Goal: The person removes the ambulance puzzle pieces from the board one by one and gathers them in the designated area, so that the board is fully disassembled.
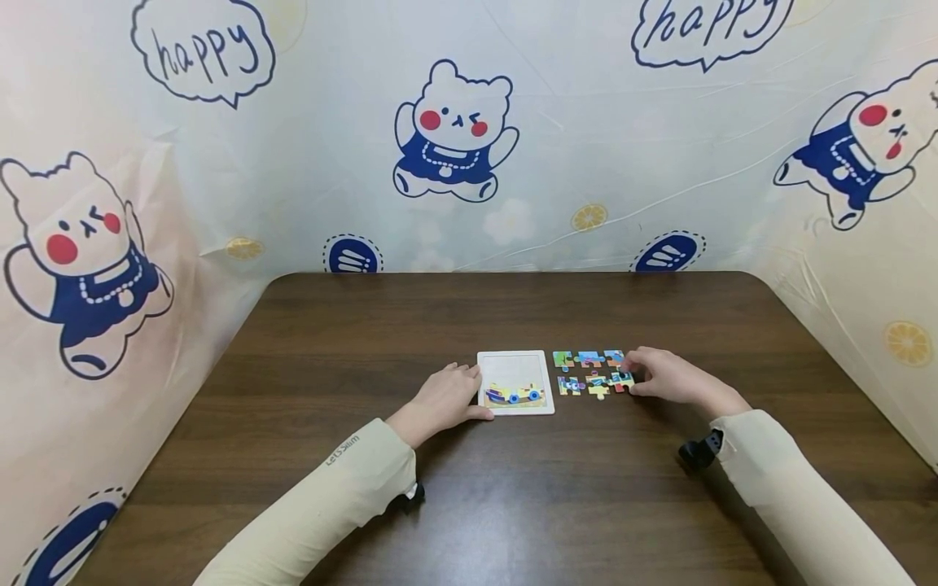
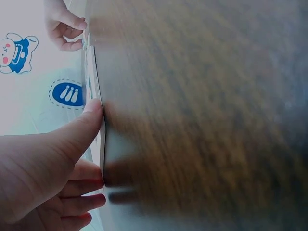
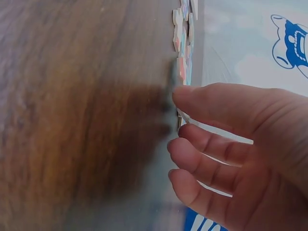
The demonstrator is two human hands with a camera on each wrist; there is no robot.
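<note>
A white-rimmed puzzle tray lies flat on the table, its bottom part filled by a picture of a vehicle. My left hand holds the tray at its near left corner, thumb on the near edge and fingers along the left side. To the tray's right, loose jigsaw pieces lie in two rows. At the right end of these rows, my right hand pinches a puzzle piece between thumb and index finger; only a thin pale edge of it shows in the right wrist view.
The dark brown wooden table has rounded far corners. A patterned cloth with bear drawings hangs behind it and along both sides. Black straps show at both wrists, below the pale sleeves.
</note>
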